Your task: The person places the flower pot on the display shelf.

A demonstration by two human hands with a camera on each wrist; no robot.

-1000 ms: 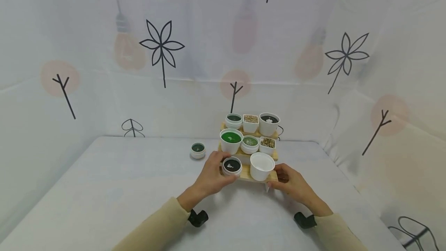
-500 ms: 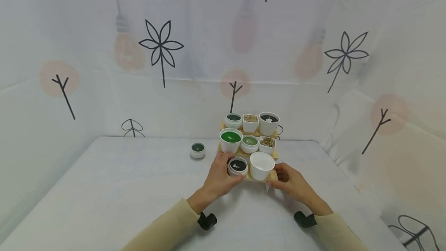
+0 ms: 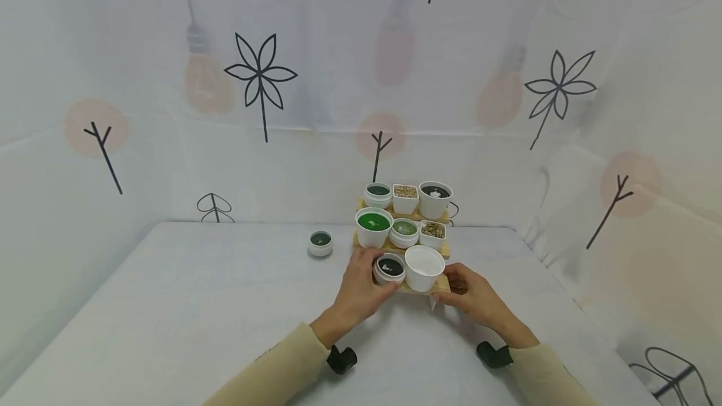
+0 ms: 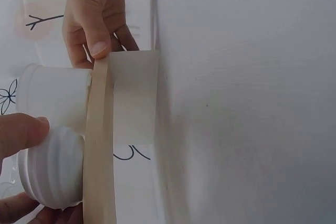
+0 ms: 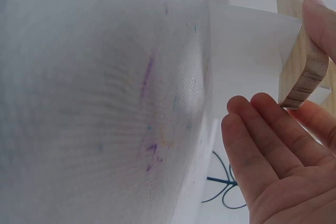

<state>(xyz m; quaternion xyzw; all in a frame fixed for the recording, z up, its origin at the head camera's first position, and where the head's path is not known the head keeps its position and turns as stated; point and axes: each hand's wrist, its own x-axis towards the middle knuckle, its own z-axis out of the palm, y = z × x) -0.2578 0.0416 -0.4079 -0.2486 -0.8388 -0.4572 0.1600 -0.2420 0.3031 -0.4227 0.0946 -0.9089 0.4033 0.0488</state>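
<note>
A three-tier wooden stand (image 3: 442, 284) with white supports holds several white pots. My left hand (image 3: 360, 290) grips a small round white jar (image 3: 390, 267) with a dark top, between thumb and fingers, on the left part of the lowest tier. In the left wrist view the jar (image 4: 56, 169) sits right at the board's surface, tilted slightly. Beside it on the right stands a larger white cup (image 3: 424, 263). My right hand (image 3: 475, 298) pinches the right end of the lowest board (image 5: 304, 74) with thumb and index finger; its other fingers extend below the board.
On the middle tier are a bright green cup (image 3: 374, 224), a light green jar (image 3: 404, 230) and a square pot (image 3: 433, 234). Three more pots line the top tier. Left of the stand, another small dark-topped jar (image 3: 320, 243) sits on the white table (image 3: 197, 306). Patterned cloth hangs behind.
My left hand has slid the small jar to the right along the lowest tier, closer to the large white cup. The right hand has stayed at the board's end.
</note>
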